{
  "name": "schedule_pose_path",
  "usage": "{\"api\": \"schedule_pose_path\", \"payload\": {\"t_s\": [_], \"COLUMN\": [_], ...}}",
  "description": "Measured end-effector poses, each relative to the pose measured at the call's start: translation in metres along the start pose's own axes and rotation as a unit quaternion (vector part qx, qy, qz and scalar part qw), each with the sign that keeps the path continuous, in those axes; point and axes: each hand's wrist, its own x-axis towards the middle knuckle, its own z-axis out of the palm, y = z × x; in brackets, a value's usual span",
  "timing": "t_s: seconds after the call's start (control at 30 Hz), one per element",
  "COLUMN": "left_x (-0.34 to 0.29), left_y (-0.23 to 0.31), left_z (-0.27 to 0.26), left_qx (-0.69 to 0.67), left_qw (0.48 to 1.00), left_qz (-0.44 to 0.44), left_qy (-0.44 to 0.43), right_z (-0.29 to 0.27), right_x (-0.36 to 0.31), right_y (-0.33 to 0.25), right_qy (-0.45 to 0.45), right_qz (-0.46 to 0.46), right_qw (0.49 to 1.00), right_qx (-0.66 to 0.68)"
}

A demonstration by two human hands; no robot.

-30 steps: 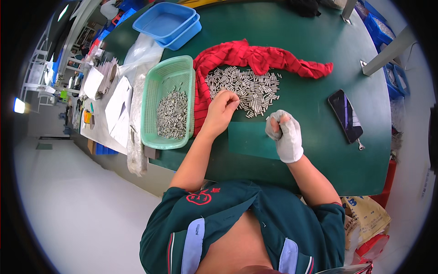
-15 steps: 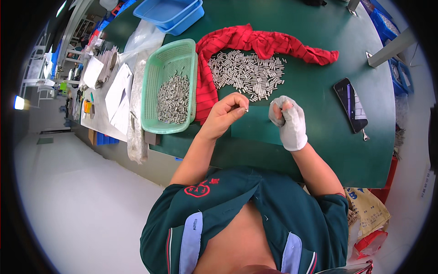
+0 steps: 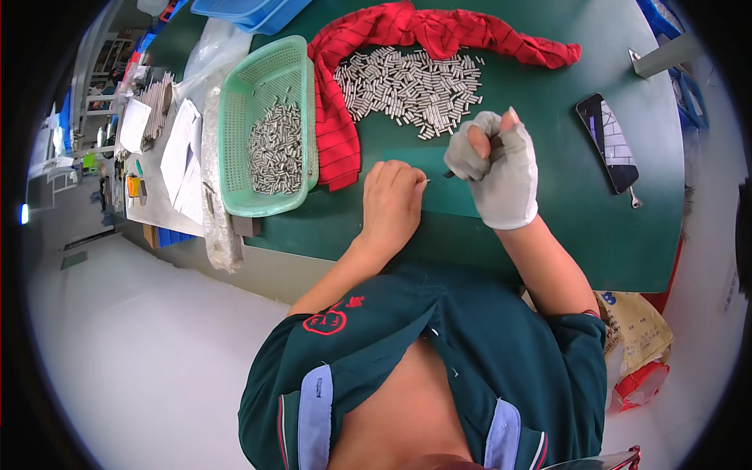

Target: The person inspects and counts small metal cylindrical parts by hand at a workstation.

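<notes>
My bare left hand point(image 3: 392, 200) is turned back-up over the front part of the green table, its fingers pinched together. A tiny bright tip of a small metal pin point(image 3: 427, 181) shows at its fingertips. Close by on the right, my right hand point(image 3: 504, 176) wears a white glove with the thumb and a fingertip bare. Its fingers are curled in, and a small dark thing I cannot make out sticks out at their left side. Beyond both hands lies a loose heap of short silvery metal pins point(image 3: 415, 82), bordered by a crumpled red striped cloth point(image 3: 337, 117).
A green plastic basket point(image 3: 229, 149) holding many similar pins stands left of the cloth. Blue trays point(image 3: 258, 17) sit at the back left. A phone point(image 3: 607, 141) lies on the right. Papers point(image 3: 182, 149) and clear plastic wrap point(image 3: 223, 235) lie at the far left.
My left hand has rolled over to back-up and come lower. My right hand has risen a little with its fingers still curled. The whole view has shifted slightly.
</notes>
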Motion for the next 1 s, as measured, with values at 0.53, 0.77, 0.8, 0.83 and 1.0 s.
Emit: {"api": "schedule_pose_path", "payload": {"t_s": [0.53, 0.77, 0.8, 0.83, 1.0], "left_x": [-0.004, -0.004, -0.005, -0.005, -0.004], "left_y": [-0.003, -0.005, -0.005, -0.006, -0.006], "left_z": [0.007, 0.007, 0.007, 0.007, 0.006], "left_qx": [0.012, 0.01, 0.009, 0.007, 0.004], "left_qw": [1.0, 0.999, 0.999, 0.999, 1.0], "left_qz": [0.001, 0.005, 0.007, 0.009, 0.01], "left_qy": [0.01, 0.032, 0.031, 0.031, 0.026], "right_z": [0.003, -0.007, -0.01, -0.012, -0.016], "right_x": [0.004, 0.011, 0.013, 0.015, 0.016], "right_y": [0.026, 0.021, 0.02, 0.019, 0.018], "right_qy": [0.103, 0.117, 0.12, 0.124, 0.117], "right_qz": [0.016, 0.026, 0.032, 0.04, 0.043], "right_qw": [0.99, 0.989, 0.987, 0.983, 0.984], "right_qx": [0.09, 0.086, 0.106, 0.126, 0.126]}}
